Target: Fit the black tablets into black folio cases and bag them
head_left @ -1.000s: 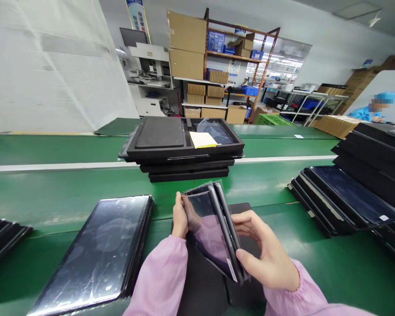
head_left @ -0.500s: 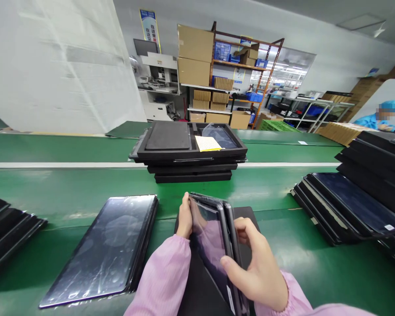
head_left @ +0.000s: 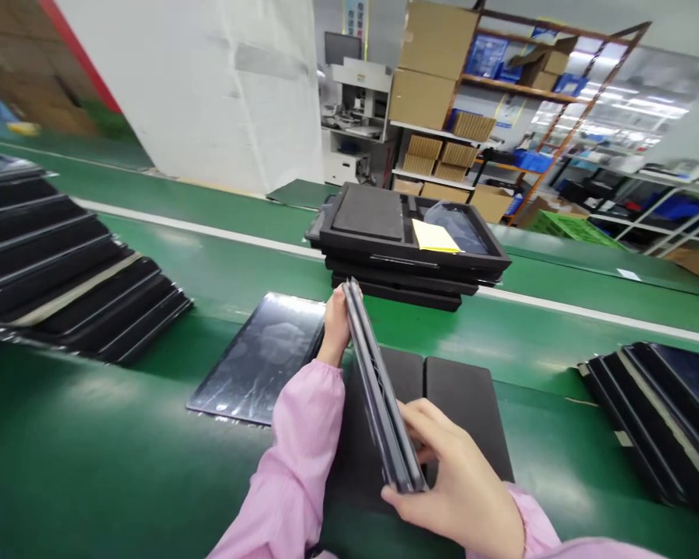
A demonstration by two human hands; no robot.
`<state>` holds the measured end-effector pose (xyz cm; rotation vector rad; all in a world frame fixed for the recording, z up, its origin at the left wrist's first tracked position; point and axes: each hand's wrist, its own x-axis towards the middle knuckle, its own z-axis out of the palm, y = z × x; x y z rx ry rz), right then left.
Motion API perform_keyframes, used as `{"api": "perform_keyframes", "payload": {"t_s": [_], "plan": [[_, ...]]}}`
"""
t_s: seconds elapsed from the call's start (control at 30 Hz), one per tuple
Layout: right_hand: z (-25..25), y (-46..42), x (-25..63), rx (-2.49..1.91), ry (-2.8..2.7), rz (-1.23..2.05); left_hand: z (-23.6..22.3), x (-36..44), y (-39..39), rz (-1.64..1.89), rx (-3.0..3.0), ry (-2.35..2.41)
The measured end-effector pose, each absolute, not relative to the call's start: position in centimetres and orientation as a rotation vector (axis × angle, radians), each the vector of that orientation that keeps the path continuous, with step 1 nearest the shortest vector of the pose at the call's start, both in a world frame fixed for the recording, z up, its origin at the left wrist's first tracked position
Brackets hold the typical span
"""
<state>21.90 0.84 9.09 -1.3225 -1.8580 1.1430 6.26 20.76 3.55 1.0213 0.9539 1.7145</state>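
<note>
- At the far left, a leaning, fanned-out stack of flat black panels (head_left: 75,264), with one pale strip among them, rests on the glossy green counter (head_left: 93,458).
- Behind the counter, a tall whitish sheet (head_left: 227,85) hangs down or stands to its far edge.
- Left of the person's left arm, a glossy dark rectangular panel (head_left: 256,357) lies flat on the counter, screen-like face up, clear film showing at its near edge.
- The left hand (head_left: 336,322), below it a gathered pink fabric sleeve (head_left: 303,435), is closed around the far end of a pair of thin, dark grey slabs (head_left: 378,388).
- The slabs are held up on edge between both hands, side by side, with a narrow gap along part of their length.
- Beyond them stands a stack of black rectangular trays (head_left: 396,287); a yellow-edged paper sheet (head_left: 435,235) lies on top.
- Beneath and right of the slabs, two matte black rectangular pads (head_left: 466,404) lie side by side.
- The right hand (head_left: 466,481) grips the slabs' near end, thumb at the lower edge, fingers along the right face.
- At the far right, another slanted stack of black panels (head_left: 652,419) sits on the counter.
</note>
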Motion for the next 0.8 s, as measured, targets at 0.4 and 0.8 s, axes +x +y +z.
{"api": "perform_keyframes", "payload": {"t_s": [0.4,0.8], "plan": [[8.6,2.9,22.5,-1.352,-2.065,1.295,3.4,5.7,20.8,1.684,1.216,0.85],[8.9,3.2,24.4,-1.197,-2.011,1.451,3.8,6.3,20.2,1.68,1.273,0.853]]}}
